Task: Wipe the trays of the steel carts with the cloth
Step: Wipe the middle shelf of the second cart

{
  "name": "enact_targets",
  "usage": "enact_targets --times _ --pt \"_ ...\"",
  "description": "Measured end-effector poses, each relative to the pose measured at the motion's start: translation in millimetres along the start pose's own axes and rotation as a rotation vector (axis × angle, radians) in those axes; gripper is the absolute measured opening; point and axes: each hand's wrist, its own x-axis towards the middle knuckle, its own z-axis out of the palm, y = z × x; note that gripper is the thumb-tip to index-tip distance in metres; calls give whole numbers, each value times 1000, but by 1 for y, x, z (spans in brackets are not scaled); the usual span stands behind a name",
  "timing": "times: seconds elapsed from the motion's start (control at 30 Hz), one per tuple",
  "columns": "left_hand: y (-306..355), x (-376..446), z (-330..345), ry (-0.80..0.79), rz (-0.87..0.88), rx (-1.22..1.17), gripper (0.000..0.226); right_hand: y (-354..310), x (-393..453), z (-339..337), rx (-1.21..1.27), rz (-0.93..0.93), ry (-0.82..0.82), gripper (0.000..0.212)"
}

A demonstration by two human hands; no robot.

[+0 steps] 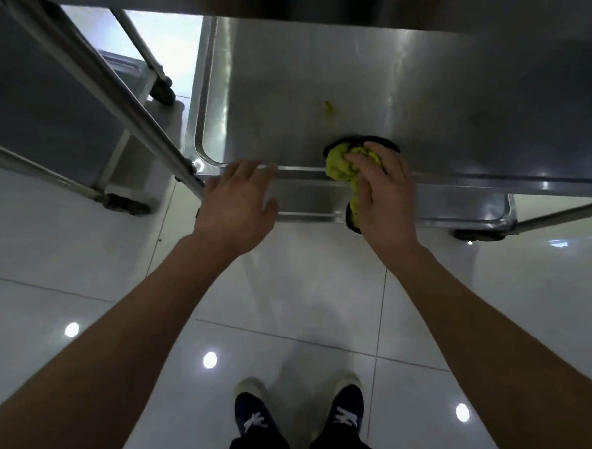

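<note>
Gripping one cloth [344, 167] — right hand [382, 192]; left hand [237, 203] loose; two carts [418, 91].

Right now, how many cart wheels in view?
3: one far wheel and one near wheel on the left cart, one wheel under the right cart. Others likely hidden.

cloth [344, 165] on tray [418, 91] front edge; second cart [41, 100] left

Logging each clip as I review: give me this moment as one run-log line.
right hand: grips green cloth on tray front edge | left hand: open, at tray rim | yellow stain: unwiped
</note>
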Motion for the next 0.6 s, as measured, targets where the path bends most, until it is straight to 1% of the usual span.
enact_targets --times 0.1,0.23,0.3,0.37,0.47,0.53,0.6 --pt "-13 16 14 78 -14 9 47 9 27 21 37 -13 74 36" --pt "-34 24 29 155 -30 -7 30 17 53 42 19 -37 76 37" --pt "-42 22 36 205 -32 -13 27 20 59 50 22 4 17 36" --pt "-49 19 44 269 -2 4 28 25 61 58 4 44 -90 39" --pt "-53 15 59 363 42 50 28 35 53 70 -172 -13 -181 51" --pt "-52 13 69 423 45 70 27 37 43 79 -311 -57 -185 57" --pt "-52 12 76 465 47 77 29 35 38 87 -370 -51 -183 59"
